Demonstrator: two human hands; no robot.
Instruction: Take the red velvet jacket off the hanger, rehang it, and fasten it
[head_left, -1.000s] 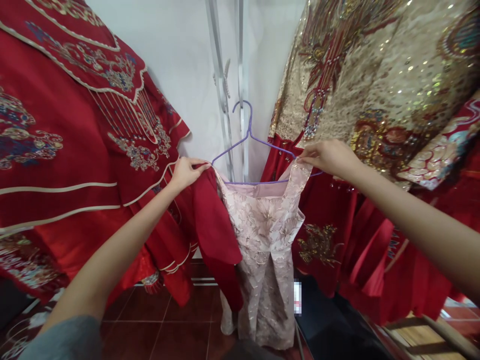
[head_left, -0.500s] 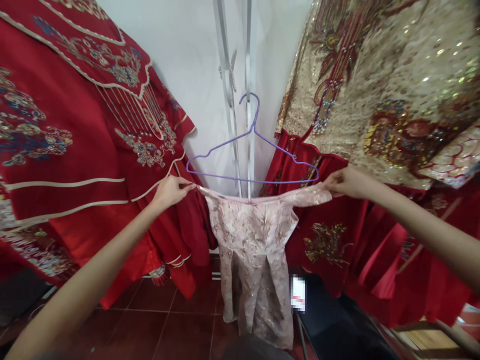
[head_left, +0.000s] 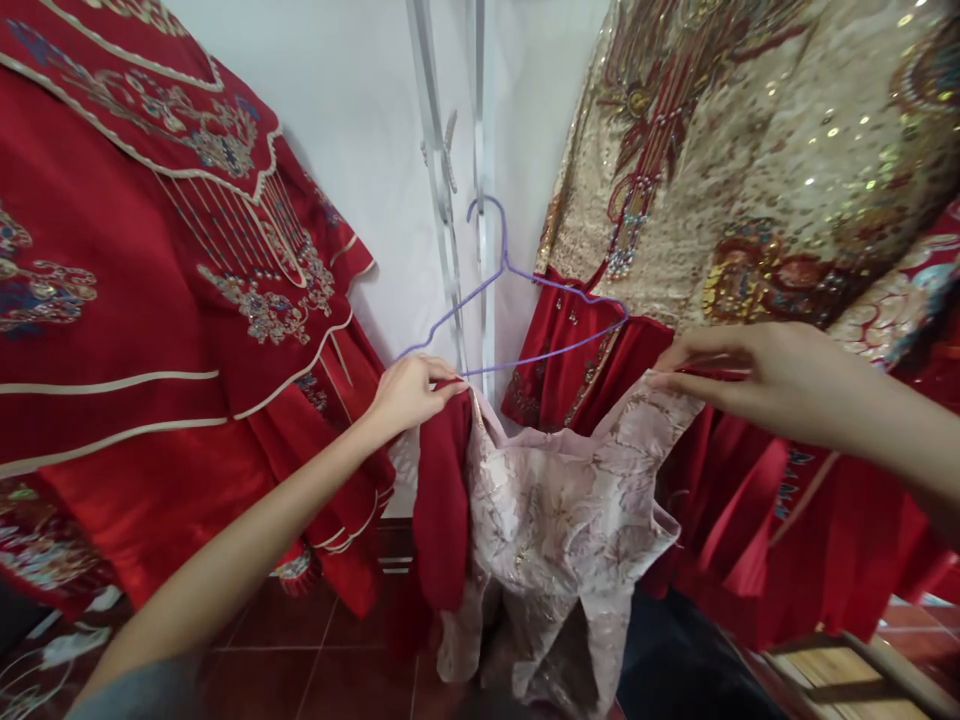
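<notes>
Between my two hands hangs a pale pink brocade dress (head_left: 559, 505) with an off-shoulder top. My left hand (head_left: 416, 393) pinches its upper left corner, close to the hanger's lower bar. The upper right corner, at the short sleeve, is pinched by my right hand (head_left: 739, 370). Just behind and above the neckline, a purple hanger (head_left: 504, 262) hangs by its hook from a white metal upright. It tilts, its left end dipping behind my left hand. The dress's hem runs out of the lower edge of the view.
Red embroidered jackets (head_left: 142, 290) hang at the left. A gold sequined garment (head_left: 675, 200) and red skirts (head_left: 750, 520) hang at the right. White metal uprights (head_left: 480, 130) stand against the wall. Below lie dark red floor tiles (head_left: 330, 665), a black surface (head_left: 675, 650) and white cables (head_left: 67, 650).
The dress has come nearer and shifted right, its neckline now slack rather than stretched. My left hand moved right, and my right hand moved closer. The hanger has tilted and turned.
</notes>
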